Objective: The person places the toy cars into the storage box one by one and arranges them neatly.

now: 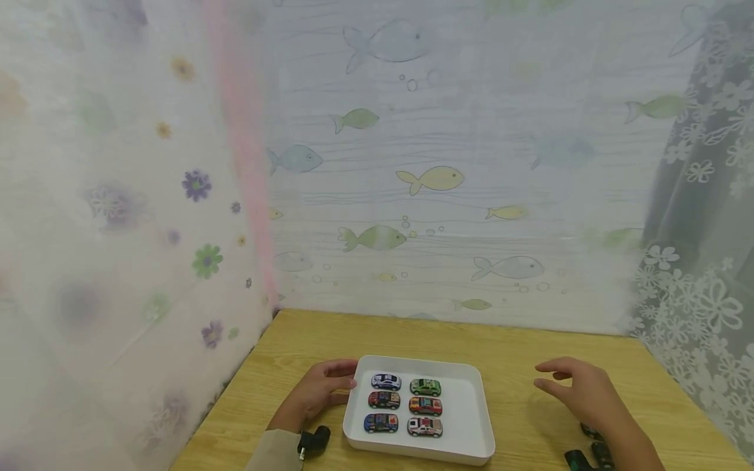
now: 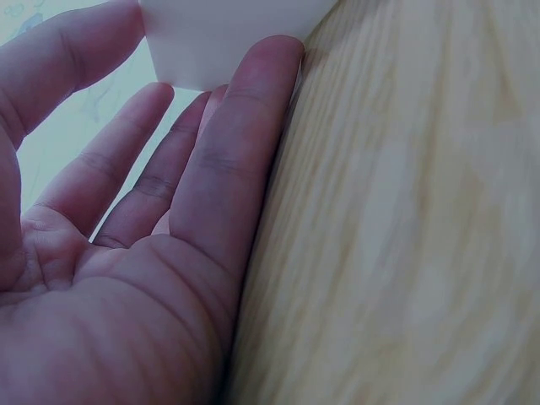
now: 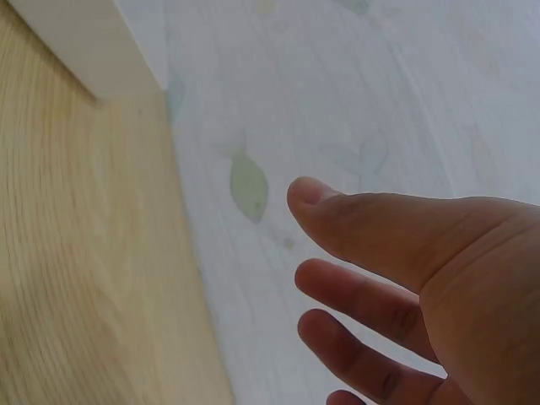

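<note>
A shallow white tray (image 1: 464, 412) sits on the wooden table with several small toy cars standing in its left and middle part. They form two columns of three: a white and blue car (image 1: 385, 381) at the back left, a green car (image 1: 425, 387) at the back right, a blue car (image 1: 381, 423) at the front left. My left hand (image 1: 318, 390) is at the tray's left wall, its fairly straight fingertips against the tray corner (image 2: 219, 42) in the left wrist view. To the right of the tray, my right hand (image 1: 589, 392) hovers with relaxed, parted fingers and nothing between them.
Black wrist gear (image 1: 315, 441) is by the left wrist, and more black gear (image 1: 601, 454) is under the right forearm. A fish-patterned curtain (image 1: 436, 216) hangs behind the table (image 1: 330, 333), with a flowered curtain (image 1: 147, 248) along its left side and lace on the right.
</note>
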Action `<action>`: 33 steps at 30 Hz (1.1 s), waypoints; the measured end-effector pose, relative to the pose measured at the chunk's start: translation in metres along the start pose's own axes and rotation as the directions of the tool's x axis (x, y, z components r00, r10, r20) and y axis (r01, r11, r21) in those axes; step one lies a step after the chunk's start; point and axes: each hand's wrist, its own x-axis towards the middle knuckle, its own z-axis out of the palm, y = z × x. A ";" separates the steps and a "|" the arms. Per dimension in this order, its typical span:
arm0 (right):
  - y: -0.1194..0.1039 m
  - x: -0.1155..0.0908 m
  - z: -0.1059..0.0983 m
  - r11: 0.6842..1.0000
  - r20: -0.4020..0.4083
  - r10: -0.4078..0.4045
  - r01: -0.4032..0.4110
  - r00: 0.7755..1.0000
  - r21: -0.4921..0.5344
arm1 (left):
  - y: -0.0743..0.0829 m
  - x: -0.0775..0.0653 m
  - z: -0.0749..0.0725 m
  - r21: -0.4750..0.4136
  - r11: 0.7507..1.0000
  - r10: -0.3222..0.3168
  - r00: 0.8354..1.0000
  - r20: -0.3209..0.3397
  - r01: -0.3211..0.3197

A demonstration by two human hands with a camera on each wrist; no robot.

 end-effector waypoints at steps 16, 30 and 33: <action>0.066 0.000 -0.009 0.986 0.102 0.164 -0.162 0.981 -0.024 | 0.002 -0.001 0.001 0.002 1.000 0.004 1.000 -0.014 -0.004; 0.090 -0.001 -0.001 0.954 0.211 0.294 -0.301 0.932 0.005 | 0.000 -0.001 0.002 -0.014 1.000 0.017 1.000 0.006 -0.017; 0.091 0.000 0.001 0.951 0.221 0.300 -0.308 0.928 0.003 | -0.001 -0.001 0.001 -0.023 1.000 0.018 1.000 0.007 -0.018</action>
